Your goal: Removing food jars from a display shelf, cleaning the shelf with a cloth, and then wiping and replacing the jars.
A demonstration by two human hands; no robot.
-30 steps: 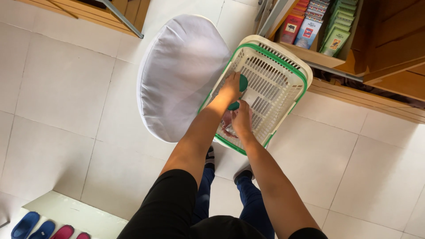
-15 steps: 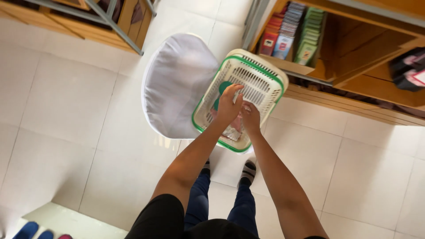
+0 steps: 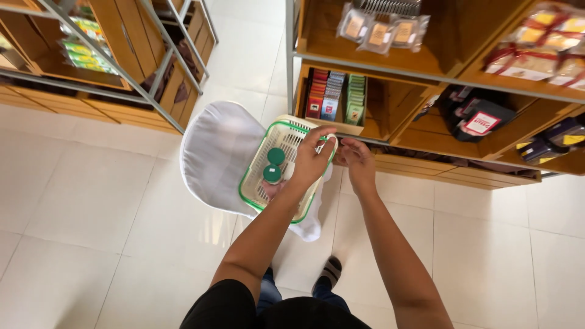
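A cream basket with a green rim (image 3: 251, 183) rests on a round white-covered seat (image 3: 210, 152). Two green-lidded jars (image 3: 273, 165) lie inside it, with a pinkish packet under them. My left hand (image 3: 309, 163) is over the basket's right rim, its fingers closed on a thin white loop (image 3: 329, 141) at the far corner. Just to the right, my right hand (image 3: 356, 161) is held with curled fingers, its fingertips close to the same loop; what it holds is hidden.
Wooden shelves with a metal frame (image 3: 426, 73) stand right behind the basket, holding small red, blue and green packets (image 3: 334, 97), clear bags and dark pouches (image 3: 475, 116). Another wooden rack (image 3: 122, 67) is at the upper left. White tiled floor (image 3: 85, 201) surrounds the seat.
Both hands have come up out of the basket to its far right rim, uncovering the green-lidded jars. The view has tilted up, showing more of the shelves.
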